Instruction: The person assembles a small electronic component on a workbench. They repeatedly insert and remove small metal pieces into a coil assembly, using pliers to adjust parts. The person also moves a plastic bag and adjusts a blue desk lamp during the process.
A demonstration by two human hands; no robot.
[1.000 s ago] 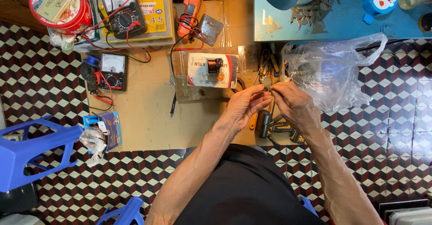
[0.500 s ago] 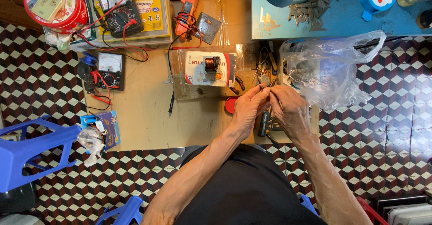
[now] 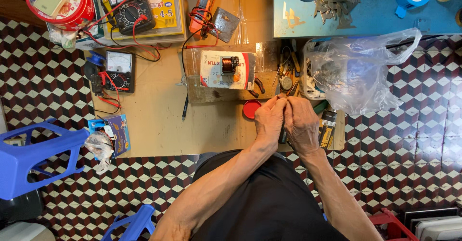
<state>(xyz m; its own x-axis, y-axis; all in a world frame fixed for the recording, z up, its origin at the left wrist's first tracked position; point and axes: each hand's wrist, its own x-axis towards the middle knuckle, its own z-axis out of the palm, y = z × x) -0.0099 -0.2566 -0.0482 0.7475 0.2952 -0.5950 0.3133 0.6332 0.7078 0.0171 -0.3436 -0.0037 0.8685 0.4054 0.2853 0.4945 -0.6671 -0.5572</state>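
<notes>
Metal-looking small part, mostly hidden, pinched between fingertips of left hand [image 3: 269, 121] and right hand [image 3: 301, 125] pressed together, probably light, stiff and fiddly, best held at its ends; red lid [image 3: 251, 109] just left of grip, plastic bag [image 3: 353, 72] up-right.

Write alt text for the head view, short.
Seen from above, a person's left hand and right hand press together over a cardboard sheet on a chequered tile floor, fingers pinching something too small to identify. Around them lie a small coil on a wooden board, two multimeters, a red lid and a clear plastic bag.
</notes>
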